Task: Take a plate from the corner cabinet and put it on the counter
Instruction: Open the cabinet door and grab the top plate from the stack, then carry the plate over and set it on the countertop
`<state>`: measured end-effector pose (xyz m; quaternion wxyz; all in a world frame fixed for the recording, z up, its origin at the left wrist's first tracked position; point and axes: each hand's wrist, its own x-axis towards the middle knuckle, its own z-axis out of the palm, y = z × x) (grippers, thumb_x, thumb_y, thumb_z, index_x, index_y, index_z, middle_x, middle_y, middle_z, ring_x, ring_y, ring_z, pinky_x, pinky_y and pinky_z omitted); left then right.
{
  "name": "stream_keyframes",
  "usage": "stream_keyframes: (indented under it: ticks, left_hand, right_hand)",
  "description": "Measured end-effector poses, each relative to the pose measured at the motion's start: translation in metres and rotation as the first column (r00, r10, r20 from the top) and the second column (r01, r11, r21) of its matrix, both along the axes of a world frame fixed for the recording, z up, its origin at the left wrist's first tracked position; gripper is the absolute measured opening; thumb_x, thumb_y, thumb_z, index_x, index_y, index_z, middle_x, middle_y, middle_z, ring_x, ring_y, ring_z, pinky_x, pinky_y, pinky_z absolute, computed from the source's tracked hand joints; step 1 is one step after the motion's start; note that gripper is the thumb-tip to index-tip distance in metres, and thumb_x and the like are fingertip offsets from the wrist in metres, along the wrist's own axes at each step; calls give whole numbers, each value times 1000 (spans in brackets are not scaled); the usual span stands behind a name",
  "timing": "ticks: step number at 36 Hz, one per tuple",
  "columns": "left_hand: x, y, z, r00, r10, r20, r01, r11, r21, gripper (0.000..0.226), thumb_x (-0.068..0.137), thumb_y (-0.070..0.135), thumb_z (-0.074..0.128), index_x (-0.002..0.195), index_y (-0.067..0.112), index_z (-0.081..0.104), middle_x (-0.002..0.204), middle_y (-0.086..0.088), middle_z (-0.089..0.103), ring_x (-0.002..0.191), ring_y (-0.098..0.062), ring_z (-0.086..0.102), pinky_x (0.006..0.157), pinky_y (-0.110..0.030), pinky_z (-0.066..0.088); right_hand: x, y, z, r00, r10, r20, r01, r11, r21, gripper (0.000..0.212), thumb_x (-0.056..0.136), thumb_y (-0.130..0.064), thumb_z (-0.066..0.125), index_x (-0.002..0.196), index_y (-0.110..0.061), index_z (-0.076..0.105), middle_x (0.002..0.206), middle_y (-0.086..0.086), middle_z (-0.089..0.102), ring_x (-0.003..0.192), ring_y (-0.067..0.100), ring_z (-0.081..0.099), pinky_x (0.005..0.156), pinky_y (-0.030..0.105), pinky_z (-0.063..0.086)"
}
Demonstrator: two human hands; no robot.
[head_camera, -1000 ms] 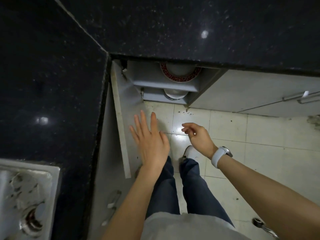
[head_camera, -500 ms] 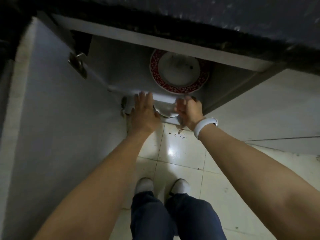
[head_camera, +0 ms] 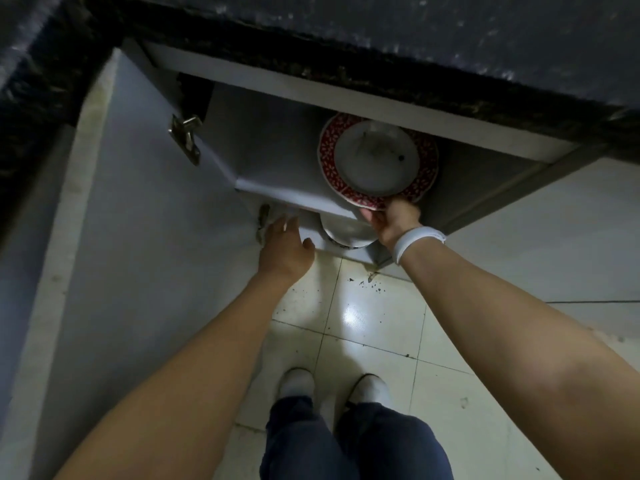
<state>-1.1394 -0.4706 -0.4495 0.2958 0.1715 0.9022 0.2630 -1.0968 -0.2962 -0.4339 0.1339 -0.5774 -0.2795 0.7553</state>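
Note:
A white plate with a red patterned rim (head_camera: pixel 377 161) lies on the upper shelf (head_camera: pixel 277 174) of the open corner cabinet, under the black speckled counter (head_camera: pixel 450 39). My right hand (head_camera: pixel 391 220) grips the plate's near rim with its fingers closed on the edge. My left hand (head_camera: pixel 285 247) is lower and to the left, fingers apart, close to the shelf's front edge and holding nothing. A second white dish (head_camera: pixel 346 233) sits on the lower shelf, partly hidden by the upper shelf and my right hand.
The cabinet door (head_camera: pixel 145 237) stands open to the left, with a metal hinge (head_camera: pixel 187 136) near its top. A shut grey cabinet front (head_camera: pixel 554 237) is on the right. My feet (head_camera: pixel 332 386) stand on pale floor tiles with dark crumbs near the cabinet base.
My right hand has risen from the lower shelf's front and taken hold of the red-rimmed plate's edge. My left hand has slipped slightly lower and left. The view has tilted closer.

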Motion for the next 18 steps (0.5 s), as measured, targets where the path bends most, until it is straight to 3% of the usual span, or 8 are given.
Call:
stream_keyframes:
  ticks: [3,6,9,10,14,18]
  left_hand:
    - [26,-13,19,990,132,58,-136,988,78,46,89,15,45,133,4,40,144,-19,37,131,-34,37,109,-41,35]
    - [50,-27,40,961,247,123,-262,956,133,40,85,24,42,120,7,50,124,-26,53,111,-43,53,94,-48,47]
    - [74,-43,67,912,345,224,-378,917,130,40,89,34,41,117,6,50,118,-28,54,108,-41,54,95,-50,47]
    - [82,-48,79,889,375,264,-418,900,128,39,90,31,44,122,11,48,122,-23,53,112,-36,53,100,-48,45]
    - [108,-64,126,816,410,407,-485,869,98,58,90,30,49,142,22,25,146,-12,37,130,-27,41,111,-48,36]
    - [124,-68,172,787,338,517,-435,897,75,67,91,36,48,146,19,12,154,-8,24,138,-25,32,110,-36,30]
  right_hand:
    - [19,-20,6,1000,2,5,-2,1000,-19,31,84,0,45,114,-1,53,119,17,61,95,32,64,56,35,61]
    - [56,-47,23,993,119,11,-118,991,-62,33,87,-4,46,120,-3,51,106,15,65,84,26,66,58,30,61]
    - [106,-73,48,971,218,96,-214,975,-56,23,87,-4,49,108,-2,56,110,28,63,93,40,62,88,52,53]
    - [124,-81,60,966,236,106,-231,971,-56,15,87,-5,50,99,-4,58,106,29,63,90,40,60,91,55,51]
    - [188,-102,116,949,295,114,-290,955,-57,9,86,-9,55,95,-10,57,85,11,64,74,25,62,59,31,60]
    - [241,-100,163,909,389,151,-385,921,-55,25,86,-12,56,111,-10,51,88,8,67,66,17,70,53,27,59]
